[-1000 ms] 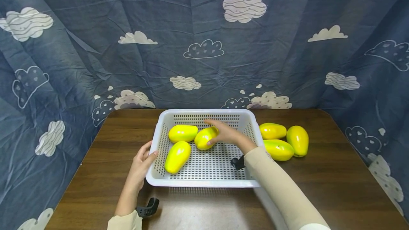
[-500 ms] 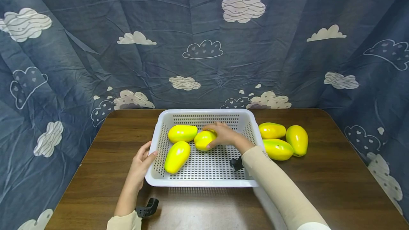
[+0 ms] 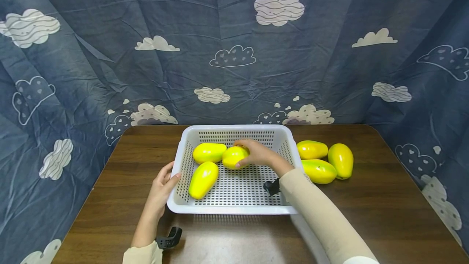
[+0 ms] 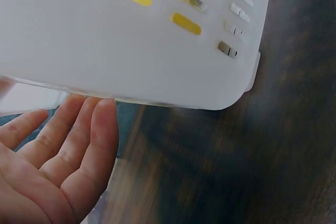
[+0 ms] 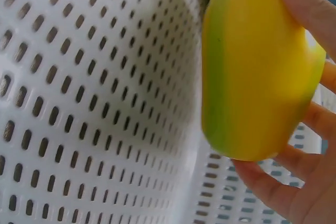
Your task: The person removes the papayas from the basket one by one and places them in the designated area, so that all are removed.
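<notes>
Nearby, the left hand [image 3: 163, 186] grips the left rim of a white basket [image 3: 234, 210], thumb over the edge, three of its fingers [image 4: 102, 145] close together. Inside, one fruit [image 3: 203, 180] lies slantwise towards the left wall. Farther in, the right hand's [image 3: 258, 152] fingers curve round the held fruit [image 3: 231, 158], also in the basket; a back fruit [image 3: 209, 152] sits just left of it. Outside, right, three fruits [image 3: 341, 161] lie on the tabletop [image 3: 384, 211]; behind hangs blue cloth [image 3: 176, 80].
</notes>
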`<state>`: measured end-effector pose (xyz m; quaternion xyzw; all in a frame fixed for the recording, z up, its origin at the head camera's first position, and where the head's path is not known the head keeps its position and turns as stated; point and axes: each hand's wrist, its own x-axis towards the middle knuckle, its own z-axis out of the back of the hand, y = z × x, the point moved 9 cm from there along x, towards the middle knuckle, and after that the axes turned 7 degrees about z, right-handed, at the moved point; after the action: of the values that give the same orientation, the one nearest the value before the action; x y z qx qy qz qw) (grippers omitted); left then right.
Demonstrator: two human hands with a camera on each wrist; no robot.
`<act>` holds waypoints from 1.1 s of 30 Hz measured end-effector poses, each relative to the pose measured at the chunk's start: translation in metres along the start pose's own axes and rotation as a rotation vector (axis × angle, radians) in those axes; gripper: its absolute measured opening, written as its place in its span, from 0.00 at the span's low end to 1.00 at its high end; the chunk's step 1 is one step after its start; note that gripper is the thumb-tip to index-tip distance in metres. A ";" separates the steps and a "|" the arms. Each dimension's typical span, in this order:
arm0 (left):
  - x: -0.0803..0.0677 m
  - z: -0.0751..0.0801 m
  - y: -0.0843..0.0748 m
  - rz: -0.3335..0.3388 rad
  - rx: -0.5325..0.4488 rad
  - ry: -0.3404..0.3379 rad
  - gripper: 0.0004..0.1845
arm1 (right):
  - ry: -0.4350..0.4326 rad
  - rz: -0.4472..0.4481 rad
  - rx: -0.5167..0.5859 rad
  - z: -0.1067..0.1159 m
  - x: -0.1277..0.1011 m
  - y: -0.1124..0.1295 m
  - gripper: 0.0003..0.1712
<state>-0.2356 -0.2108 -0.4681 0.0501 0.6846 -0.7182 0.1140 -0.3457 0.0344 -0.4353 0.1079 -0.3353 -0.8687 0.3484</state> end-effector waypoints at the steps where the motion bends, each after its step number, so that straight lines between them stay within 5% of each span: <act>1: 0.000 0.000 0.000 0.001 0.001 0.000 0.25 | -0.017 0.012 0.000 0.002 0.000 0.003 0.40; 18: -0.001 0.001 -0.001 0.004 0.011 -0.004 0.25 | -0.269 0.129 0.053 0.052 -0.026 0.039 0.40; 33: 0.000 0.001 0.000 0.007 0.012 -0.006 0.25 | -0.447 0.106 0.021 0.092 -0.069 0.048 0.42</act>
<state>-0.2352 -0.2113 -0.4677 0.0511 0.6796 -0.7222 0.1180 -0.3082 0.1021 -0.3379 -0.1012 -0.4182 -0.8480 0.3095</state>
